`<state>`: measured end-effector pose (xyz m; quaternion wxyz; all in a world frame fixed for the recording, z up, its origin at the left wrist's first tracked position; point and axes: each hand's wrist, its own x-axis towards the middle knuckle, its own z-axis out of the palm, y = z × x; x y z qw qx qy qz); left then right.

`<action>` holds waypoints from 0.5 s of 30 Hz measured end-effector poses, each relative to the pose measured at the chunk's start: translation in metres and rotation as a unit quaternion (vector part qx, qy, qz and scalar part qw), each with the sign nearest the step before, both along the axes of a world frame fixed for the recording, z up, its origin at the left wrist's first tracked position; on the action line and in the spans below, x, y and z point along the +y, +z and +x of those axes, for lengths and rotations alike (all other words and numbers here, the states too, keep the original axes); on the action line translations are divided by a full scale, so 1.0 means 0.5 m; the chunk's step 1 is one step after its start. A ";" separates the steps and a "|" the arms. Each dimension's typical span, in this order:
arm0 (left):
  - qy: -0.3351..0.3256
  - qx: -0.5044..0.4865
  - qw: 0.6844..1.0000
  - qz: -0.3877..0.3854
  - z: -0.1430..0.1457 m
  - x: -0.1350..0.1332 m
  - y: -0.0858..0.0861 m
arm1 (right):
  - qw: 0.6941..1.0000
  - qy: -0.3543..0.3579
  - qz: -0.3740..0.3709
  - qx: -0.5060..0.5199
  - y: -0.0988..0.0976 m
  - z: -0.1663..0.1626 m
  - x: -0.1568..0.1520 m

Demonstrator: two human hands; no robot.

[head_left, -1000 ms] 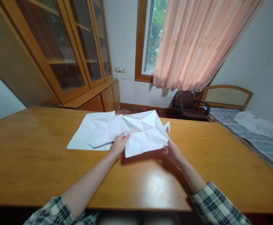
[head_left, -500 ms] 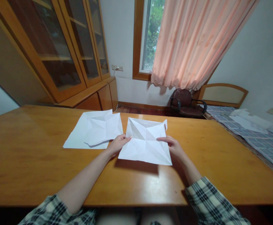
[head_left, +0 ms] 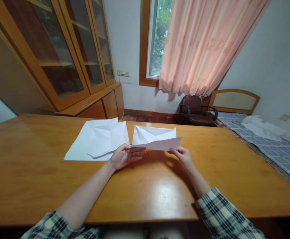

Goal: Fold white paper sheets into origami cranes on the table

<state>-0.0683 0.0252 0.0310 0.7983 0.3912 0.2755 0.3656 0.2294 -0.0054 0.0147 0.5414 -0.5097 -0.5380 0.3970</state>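
Note:
A creased white sheet of paper (head_left: 157, 144) is held above the desk, its near half bent upward along the middle. At the left end of the bend, my left hand (head_left: 125, 156) pinches the sheet between thumb and fingers, palm turned up. My right hand (head_left: 183, 157) grips the lower right edge with thumb and fingertips. To the left, another creased white sheet (head_left: 102, 137) lies over a flatter white sheet (head_left: 77, 149) on the desk.
The wooden desk (head_left: 47, 186) spans the view. Behind it stand a glass-door cabinet (head_left: 85, 63) at left and a dark armchair (head_left: 194, 108). A bed (head_left: 266, 139) with white papers or cloth on it is at right. A pink curtain (head_left: 199, 43) hangs by the window.
The sheet in my hands was spread open and nearly flat; now its near half is folded up towards the far half. Both hands have shifted slightly lower, and my left palm has turned upward.

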 end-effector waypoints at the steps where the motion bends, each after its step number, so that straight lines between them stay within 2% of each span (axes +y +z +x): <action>1: -0.007 -0.012 1.000 0.015 0.000 -0.002 0.000 | 1.000 -0.004 -0.006 0.016 -0.003 -0.002 0.000; 5: 0.019 0.005 0.998 0.058 0.014 -0.009 -0.006 | 0.997 -0.016 -0.011 0.076 -0.006 -0.013 0.001; 8: 0.107 0.082 0.989 0.063 0.030 -0.008 -0.018 | 0.995 -0.018 -0.011 0.098 -0.002 -0.022 -0.001; 11: 0.203 0.164 0.961 0.093 0.041 0.000 -0.029 | 0.994 -0.022 -0.012 0.106 0.002 -0.033 -0.004; 15: 0.265 0.213 0.932 0.125 0.042 0.008 -0.034 | 0.992 -0.038 -0.011 0.116 0.003 -0.052 -0.006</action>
